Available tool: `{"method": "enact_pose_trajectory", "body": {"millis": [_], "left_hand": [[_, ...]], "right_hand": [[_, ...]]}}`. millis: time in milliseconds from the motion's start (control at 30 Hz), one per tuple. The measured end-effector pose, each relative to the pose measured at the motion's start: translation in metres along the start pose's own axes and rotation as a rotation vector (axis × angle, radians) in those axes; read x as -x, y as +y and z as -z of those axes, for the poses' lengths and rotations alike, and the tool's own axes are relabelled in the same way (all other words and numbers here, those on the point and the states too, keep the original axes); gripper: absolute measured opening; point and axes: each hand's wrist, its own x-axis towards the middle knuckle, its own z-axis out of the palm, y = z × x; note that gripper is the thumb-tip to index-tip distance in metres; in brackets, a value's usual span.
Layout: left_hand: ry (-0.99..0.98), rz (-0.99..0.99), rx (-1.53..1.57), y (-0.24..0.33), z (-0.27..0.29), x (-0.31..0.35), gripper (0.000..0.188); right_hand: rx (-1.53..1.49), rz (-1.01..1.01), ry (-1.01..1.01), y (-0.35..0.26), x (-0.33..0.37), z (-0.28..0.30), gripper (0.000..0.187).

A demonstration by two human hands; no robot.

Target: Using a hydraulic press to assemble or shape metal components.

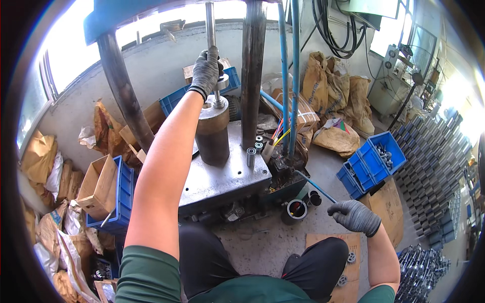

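My left hand [206, 73], in a grey glove, reaches up and is closed around an upright metal rod, where the press ram [210, 25] comes down from above. A steel ring [222, 83] shows at the wrist side of this hand. Below it, a narrower shaft [218, 98] stands in the top of a thick steel cylinder [212, 136] on the press table [214, 184]. At the lower right my gloved right hand [356, 217] is closed on the end of a blue lever [318, 188]. The fingers of the left hand partly hide what they grip.
Dark press columns [252, 76] flank the cylinder. Small steel sleeves [251, 156] stand at the table's right corner. A pot of dark liquid [294, 211] sits on the floor. Blue bins [371, 159] and stacked metal tubes [424, 166] lie to the right, a wooden box [98, 189] to the left.
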Motion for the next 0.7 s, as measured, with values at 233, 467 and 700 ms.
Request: {"method": "enact_pose_trajectory", "body": {"millis": [233,467,700], "left_hand": [[0.029,-0.002,-0.002,-0.008,0.000,-0.007,0.051],[0.001,-0.041,-0.043,-0.014,0.003,-0.013,0.055],[0.033,-0.017,0.024,-0.009,0.002,-0.008,0.050]], "right_hand": [[0.263,0.074,-0.170,-0.001,-0.003,0.003,0.030],[0.257,0.104,-0.090,0.000,-0.002,0.004,0.025],[0.208,0.099,-0.040,0.002,-0.006,0.007,0.021]]}}
